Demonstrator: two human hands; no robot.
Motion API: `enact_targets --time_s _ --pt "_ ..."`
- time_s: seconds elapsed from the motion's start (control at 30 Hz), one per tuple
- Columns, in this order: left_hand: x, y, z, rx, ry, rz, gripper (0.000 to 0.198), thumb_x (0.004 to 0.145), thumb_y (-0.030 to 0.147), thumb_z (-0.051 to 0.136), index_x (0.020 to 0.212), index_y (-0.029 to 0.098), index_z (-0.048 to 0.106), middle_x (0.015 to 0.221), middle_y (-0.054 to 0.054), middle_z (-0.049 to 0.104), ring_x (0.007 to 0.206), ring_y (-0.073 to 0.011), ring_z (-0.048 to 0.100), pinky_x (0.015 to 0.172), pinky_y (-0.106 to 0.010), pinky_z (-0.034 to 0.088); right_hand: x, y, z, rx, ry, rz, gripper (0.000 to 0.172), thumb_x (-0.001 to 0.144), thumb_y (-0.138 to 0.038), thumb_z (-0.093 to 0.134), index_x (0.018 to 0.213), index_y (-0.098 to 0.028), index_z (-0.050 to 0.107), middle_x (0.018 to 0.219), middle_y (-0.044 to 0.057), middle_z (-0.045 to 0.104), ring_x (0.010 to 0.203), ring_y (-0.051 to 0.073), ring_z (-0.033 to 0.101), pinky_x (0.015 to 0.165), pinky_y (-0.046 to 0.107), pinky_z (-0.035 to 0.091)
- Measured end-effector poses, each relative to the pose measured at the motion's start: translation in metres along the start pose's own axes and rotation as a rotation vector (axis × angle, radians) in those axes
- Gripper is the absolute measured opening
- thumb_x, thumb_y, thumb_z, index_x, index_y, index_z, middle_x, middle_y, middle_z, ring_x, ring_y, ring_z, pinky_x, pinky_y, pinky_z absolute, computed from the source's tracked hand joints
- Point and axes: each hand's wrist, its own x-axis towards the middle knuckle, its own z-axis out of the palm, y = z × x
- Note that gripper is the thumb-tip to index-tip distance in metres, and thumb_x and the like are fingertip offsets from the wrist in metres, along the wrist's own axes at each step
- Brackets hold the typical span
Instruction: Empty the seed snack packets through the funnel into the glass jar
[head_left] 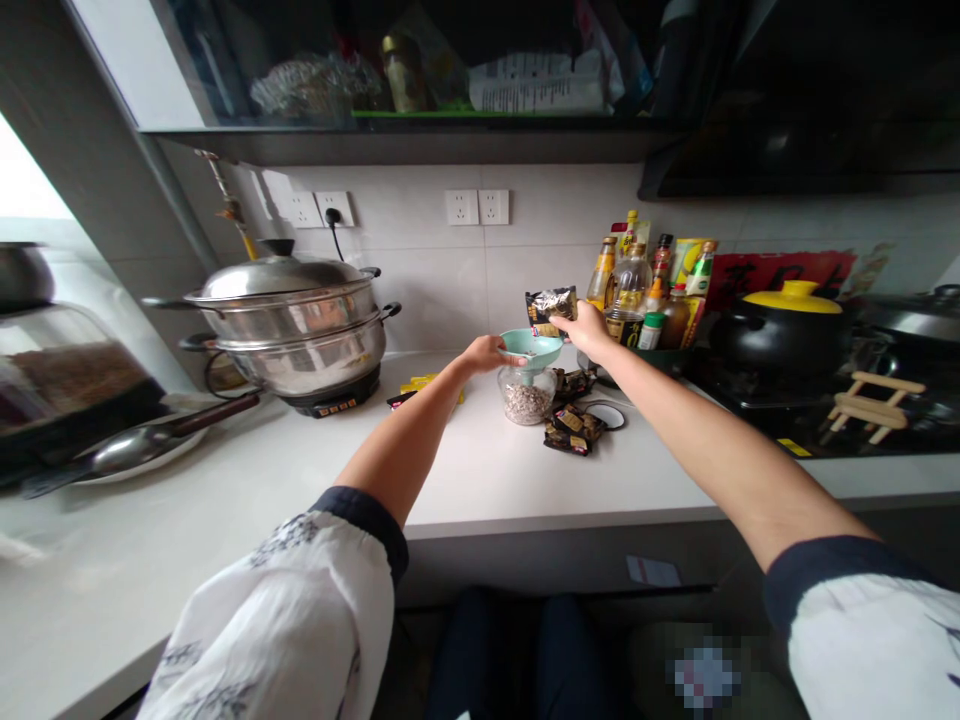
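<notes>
My left hand (pixel 486 354) grips the rim of a mint-green funnel (pixel 541 347), thumb on the inside. The funnel sits in the mouth of a clear glass jar (pixel 551 384), which is partly filled with small brownish-white pieces (pixel 525 403). Above the funnel, my right hand (pixel 583 328) pinches a small black and gold packet (pixel 546 308), tilted over the bowl of the funnel. More black packets (pixel 574 430) lie on the counter just right of the jar. Next to them is a round, pale lid or ring (pixel 606 415).
A steel two-tier steamer (pixel 292 340) stands at the left on an electric base. A ladle (pixel 142 445) rests on a plate in front of it. Several sauce bottles (pixel 631 280) crowd the back right. Further right, a black pot with a yellow lid (pixel 787 320) is on the stove by a small wooden stool (pixel 874 405).
</notes>
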Motion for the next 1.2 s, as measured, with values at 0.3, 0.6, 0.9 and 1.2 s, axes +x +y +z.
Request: enact_targets --time_s 0.3,0.6,0.9,1.2 --pt "0.001 0.000 0.000 0.007 0.000 0.003 0.057 0.054 0.065 0.069 0.081 0.015 0.066 0.072 -0.002 0.059 0.074 -0.0178 0.056 0.060 -0.024 0.037 0.001 0.000 0.004 -0.084 -0.052 -0.012 0.028 0.071 -0.035 0.067 0.092 -0.017 0.062 0.091 0.008 0.068 0.091 0.026 0.065 0.083 0.043 0.054" --pt "0.000 0.001 -0.001 0.007 0.003 -0.001 0.055 0.053 0.063 0.071 0.080 0.015 0.067 0.069 -0.002 0.059 0.074 -0.0185 0.057 0.060 -0.024 0.037 0.000 -0.008 0.002 -0.090 0.001 -0.042 0.028 0.075 -0.036 0.061 0.096 -0.017 0.062 0.095 0.010 0.068 0.091 0.026 0.065 0.081 0.041 0.053" --pt "0.002 0.000 -0.001 0.052 -0.012 0.010 0.060 0.054 0.068 0.068 0.084 0.015 0.067 0.072 -0.002 0.061 0.074 -0.0175 0.057 0.059 -0.022 0.037 0.000 -0.004 0.004 -0.071 0.066 -0.020 0.029 0.079 -0.038 0.057 0.099 -0.017 0.060 0.096 0.010 0.068 0.090 0.025 0.065 0.078 0.039 0.054" --pt "0.000 0.003 -0.002 0.061 -0.020 -0.001 0.059 0.055 0.067 0.068 0.084 0.016 0.066 0.072 -0.002 0.060 0.075 -0.0174 0.056 0.062 -0.022 0.038 -0.010 -0.015 -0.001 -0.108 0.045 0.029 0.026 0.080 -0.035 0.058 0.099 -0.016 0.059 0.099 0.011 0.068 0.093 0.025 0.065 0.082 0.038 0.053"
